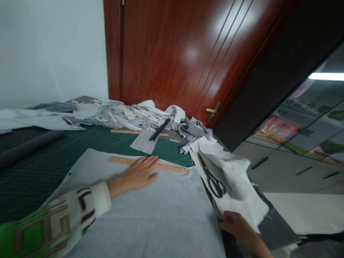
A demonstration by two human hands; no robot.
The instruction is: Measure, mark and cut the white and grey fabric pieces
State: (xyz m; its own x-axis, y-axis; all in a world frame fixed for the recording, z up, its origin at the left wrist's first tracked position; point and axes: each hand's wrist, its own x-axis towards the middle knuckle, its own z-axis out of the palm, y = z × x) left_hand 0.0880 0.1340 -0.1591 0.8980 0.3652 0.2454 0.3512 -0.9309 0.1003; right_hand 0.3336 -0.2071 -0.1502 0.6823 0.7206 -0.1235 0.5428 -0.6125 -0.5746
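This was a cloth-cutting workshop, seemingly set up in a home: a gridded green cutting mat [16, 200] lay at eight o'clock, heaped fabric scraps [134, 113] toward ten, a wooden ruler [168, 167] at seven, scissors [216, 187] between four and five. The varnished door [172, 53] at twelve and glossy cabinet [303, 118] at three looked domestic.

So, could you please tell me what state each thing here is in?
Grey cloth: spread out
Near ruler: flat on grey cloth
Left hand: open, flat across near ruler
Right hand: curled, grip unclear
Far ruler: partly covered
Green mat: partly covered
Scissors: seemingly closed
White cloth: rumpled
Scraps: heaped
Door: seemingly shut
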